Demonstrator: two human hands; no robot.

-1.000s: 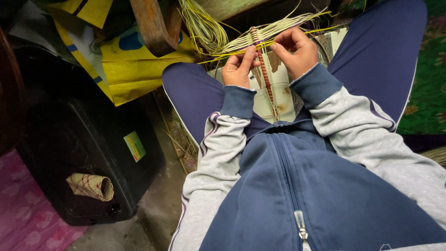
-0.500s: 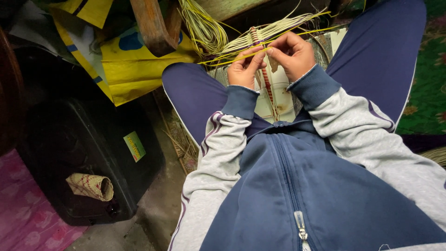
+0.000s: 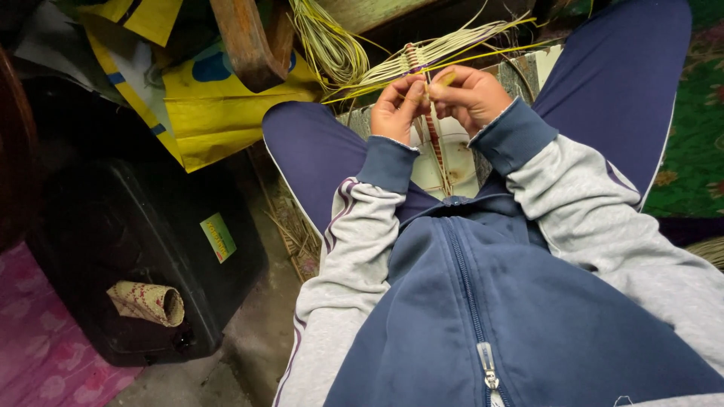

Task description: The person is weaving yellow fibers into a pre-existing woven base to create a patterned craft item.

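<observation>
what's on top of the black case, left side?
On the black case lie a small rolled woven mat piece and a green-yellow sticker. Its upper end runs under a yellow bag, so that part is hidden.

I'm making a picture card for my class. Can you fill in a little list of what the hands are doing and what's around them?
Place: person seated, legs apart, seen from above
Left hand: pinching yellow straw strands beside the woven strip
Right hand: grip closed on the same strands, fingertips close to the left hand's
Woven strip: narrow, red and pale, running down between the knees
Loose strands: fanning out past the hands
Nearby: yellow bag, black case with a small woven roll on it
</observation>
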